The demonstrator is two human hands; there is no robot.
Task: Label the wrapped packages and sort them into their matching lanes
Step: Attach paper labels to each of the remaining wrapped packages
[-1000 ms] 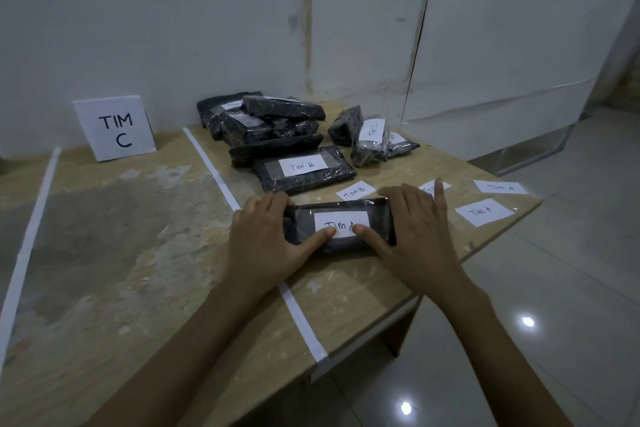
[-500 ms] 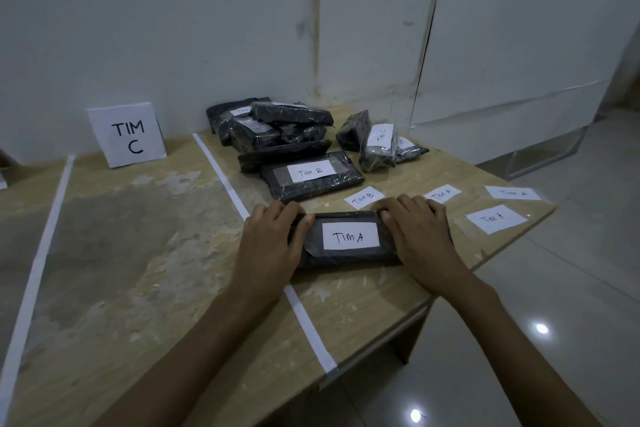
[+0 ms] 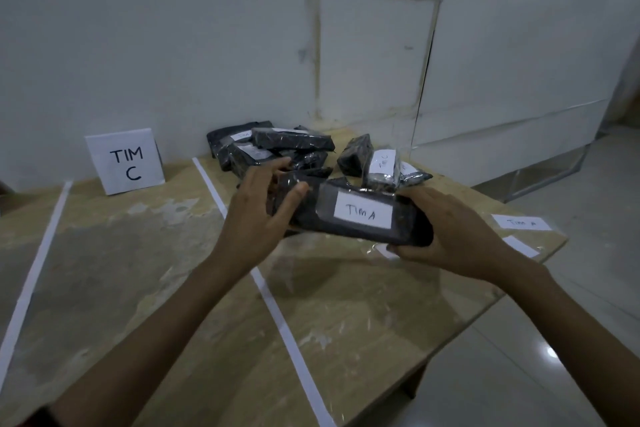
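Note:
A black wrapped package (image 3: 349,215) with a white label reading TIM A is lifted above the table (image 3: 346,305). My left hand (image 3: 256,215) holds its left end, thumb on top. My right hand (image 3: 446,232) grips its right end from below. Behind it lies a pile of black wrapped packages (image 3: 273,146), some with white labels. Further right stand more packages, one (image 3: 381,166) labelled TIM C. Loose paper labels (image 3: 521,222) marked TIM A lie near the table's right edge.
A white card (image 3: 125,160) reading TIM C leans on the wall at the back left. White tape lines (image 3: 277,315) split the table into lanes; another line (image 3: 31,274) runs at the left. The table's right edge drops to a tiled floor (image 3: 571,340).
The TIM A package, pressed flat on the table before, is now raised off it in both hands. The view has shifted upward and closer.

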